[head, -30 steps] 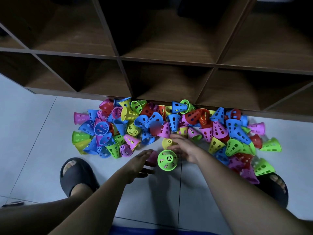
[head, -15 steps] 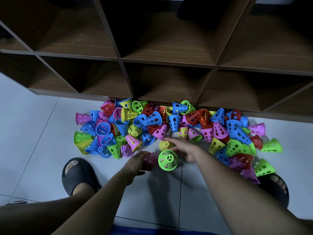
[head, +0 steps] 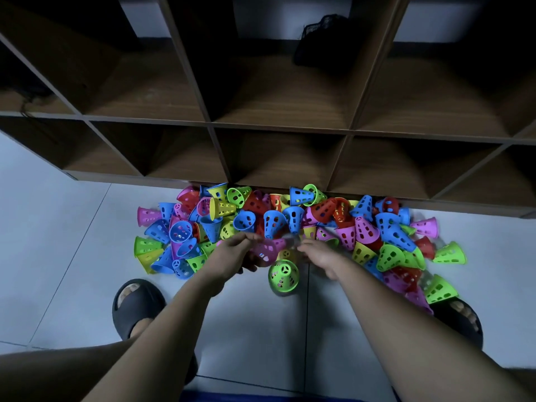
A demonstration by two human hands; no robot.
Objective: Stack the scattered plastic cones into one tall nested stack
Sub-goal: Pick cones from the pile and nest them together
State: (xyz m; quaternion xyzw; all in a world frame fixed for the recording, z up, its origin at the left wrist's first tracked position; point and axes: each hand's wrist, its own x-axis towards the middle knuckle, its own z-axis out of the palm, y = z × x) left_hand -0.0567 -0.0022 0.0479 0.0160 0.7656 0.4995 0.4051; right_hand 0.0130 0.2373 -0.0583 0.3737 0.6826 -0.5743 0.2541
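Observation:
Several perforated plastic cones point(head: 293, 221) in pink, blue, green, yellow and red lie in a heap on the floor against the shelf base. My left hand point(head: 232, 256) grips a pink cone point(head: 265, 252) lifted just above the heap's near edge, lying sideways. My right hand point(head: 319, 255) reaches its fingertips to that cone's narrow end. Motion blur hides whether they pinch it. A green cone point(head: 283, 275) stands upright, narrow end up, on the floor just below both hands. A yellow cone point(head: 286, 254) sits behind it.
A dark wooden cubby shelf point(head: 278, 132) rises right behind the heap, with a dark mesh bag point(head: 322, 39) in an upper cubby. My feet in black slippers, the left foot point(head: 136, 306) and the right foot point(head: 461, 323), flank the hands on the pale tiled floor point(head: 58, 256).
My left hand has picked the pink cone off the floor and raised it. My right hand has left the yellow cone and moved up to the pink cone's tip. The camera tilted upward.

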